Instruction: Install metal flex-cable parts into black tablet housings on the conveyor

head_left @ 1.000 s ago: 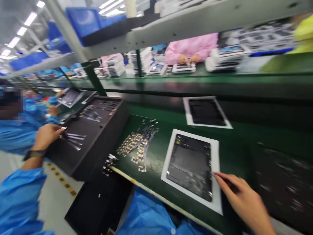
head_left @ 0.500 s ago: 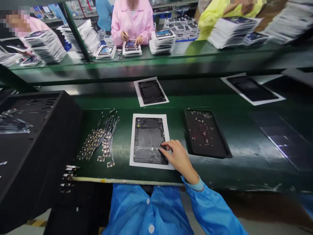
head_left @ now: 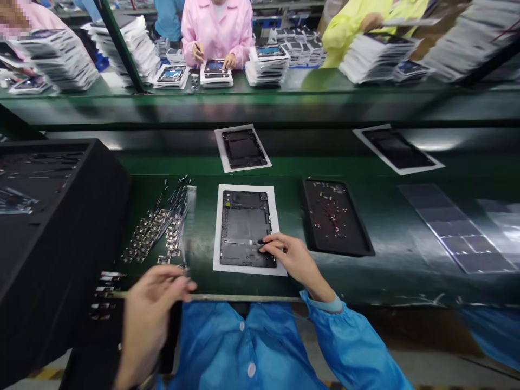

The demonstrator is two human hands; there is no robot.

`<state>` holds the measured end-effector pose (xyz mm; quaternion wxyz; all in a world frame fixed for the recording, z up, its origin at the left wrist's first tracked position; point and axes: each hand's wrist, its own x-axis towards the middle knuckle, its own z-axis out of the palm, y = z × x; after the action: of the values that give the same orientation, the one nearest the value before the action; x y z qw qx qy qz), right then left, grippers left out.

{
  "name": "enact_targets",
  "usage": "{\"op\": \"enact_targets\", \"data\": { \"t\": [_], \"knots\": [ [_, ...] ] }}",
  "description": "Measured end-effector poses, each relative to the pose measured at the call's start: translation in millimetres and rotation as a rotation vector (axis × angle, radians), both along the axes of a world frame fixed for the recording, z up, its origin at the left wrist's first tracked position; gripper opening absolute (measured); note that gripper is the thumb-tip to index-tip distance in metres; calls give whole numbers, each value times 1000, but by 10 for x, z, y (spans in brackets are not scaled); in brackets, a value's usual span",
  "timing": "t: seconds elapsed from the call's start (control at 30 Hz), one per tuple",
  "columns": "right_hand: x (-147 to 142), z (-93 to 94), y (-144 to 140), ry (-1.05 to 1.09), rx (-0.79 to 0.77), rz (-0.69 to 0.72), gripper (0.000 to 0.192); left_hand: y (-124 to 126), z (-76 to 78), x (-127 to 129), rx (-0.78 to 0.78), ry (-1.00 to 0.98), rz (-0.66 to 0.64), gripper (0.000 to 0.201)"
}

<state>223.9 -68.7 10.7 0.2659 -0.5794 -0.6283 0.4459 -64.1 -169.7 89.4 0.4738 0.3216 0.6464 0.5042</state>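
A black tablet housing [head_left: 246, 222] lies on a white sheet [head_left: 216, 254] in front of me. My right hand [head_left: 290, 257] is over the housing's lower right edge, thumb and forefinger closed around a thin dark piece whose kind I cannot make out. Beside these fingertips, a thin cable with a white tag [head_left: 251, 242] crosses the housing. My left hand [head_left: 160, 298], blurred, pinches a small circuit board with a ribbon cable at the near end of a pile; the fingers mostly hide the board, and its cable [head_left: 190, 211] is smeared upward. Several like circuit boards [head_left: 148, 233] lie beside it.
A black tray [head_left: 357, 238] with small parts stands right of the housing. Clear plastic sheets [head_left: 455, 227] lie farther right. A large black box [head_left: 101, 200] bounds the left. Two more housings [head_left: 244, 149] [head_left: 398, 147] rest behind. Co-workers sit beyond a green shelf [head_left: 284, 97].
My left hand has come into view from below and reached the near end of the circuit boards. My right thumb and forefinger have drawn together over the housing. The view has shifted slightly.
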Motion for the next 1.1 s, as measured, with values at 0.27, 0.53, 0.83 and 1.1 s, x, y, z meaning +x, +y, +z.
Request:
{"op": "enact_targets", "data": {
  "t": [0.27, 0.53, 0.83, 1.1],
  "knots": [
    [-3, 91, -56, 88, 11, 19, 20, 792, -596, 947, -30, -317, -237, 27],
    [-44, 61, -115, -3, 83, 69, 14, 888, -808, 1054, -117, -300, -343, 25],
    [-34, 54, -104, -25, 70, 149, 11, 915, -786, 1088, -159, -286, -359, 26],
    [-40, 52, -94, -31, 53, 161, 12, 902, -793, 1106, -115, -239, -395, 21]
  ]
}}
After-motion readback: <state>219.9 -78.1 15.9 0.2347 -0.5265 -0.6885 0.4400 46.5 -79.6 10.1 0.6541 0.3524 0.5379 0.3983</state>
